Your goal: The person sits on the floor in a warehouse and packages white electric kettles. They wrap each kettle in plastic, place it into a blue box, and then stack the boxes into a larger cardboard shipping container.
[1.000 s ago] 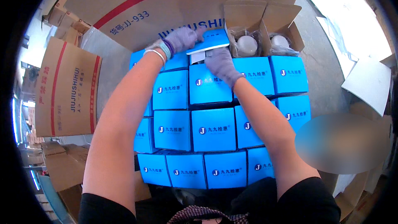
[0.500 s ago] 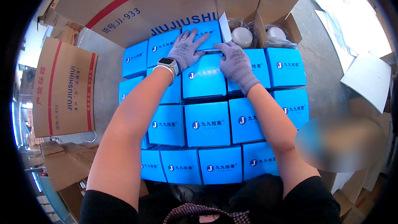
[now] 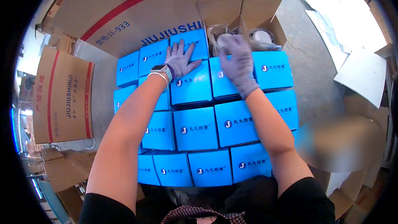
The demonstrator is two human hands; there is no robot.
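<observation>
Nearest us, closed blue boxes stand in tight rows, hiding whatever carries them. Farther up, our left hand lies with fingers spread across a blue box lid; leaning harder there could dent it. Our right hand blurs over the left open box, beside its white round piece; we cannot tell whether it grips anything. Snagging the clear plastic wrap could drag that piece against the cardboard. Behind rises a large carton; grey floor stretches right towards white sheets.
</observation>
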